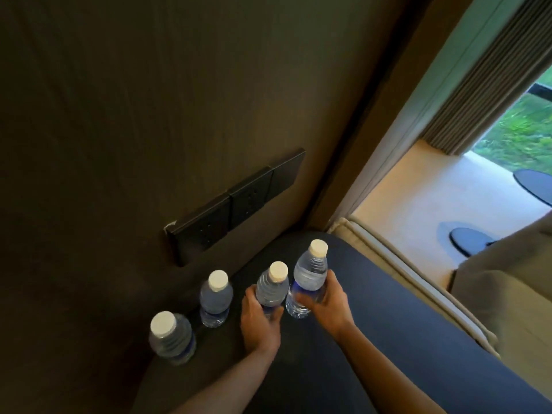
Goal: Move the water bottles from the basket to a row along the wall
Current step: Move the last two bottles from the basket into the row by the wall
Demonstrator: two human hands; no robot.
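Four white-capped water bottles stand on the dark tabletop (343, 339) along the brown wall (149, 115). The left hand (258, 319) grasps the third bottle (271, 289); the right hand (324, 303) grasps the fourth bottle (309, 276). The nearest bottle (170, 337) and the second bottle (215, 297) stand free beneath the black socket panel (236, 204).

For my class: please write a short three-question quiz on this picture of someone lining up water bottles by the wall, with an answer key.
1. How many water bottles are in view?
2. True or false: both hands are holding a bottle.
3. What is mounted on the wall above the bottles: A) a mirror, B) a dark socket panel, C) a shelf?

Key
1. Four: the nearest bottle and second bottle stand free by the wall; the third bottle and fourth bottle are gripped.
2. True: the left hand grips the third, the right hand the fourth.
3. B, the socket panel.
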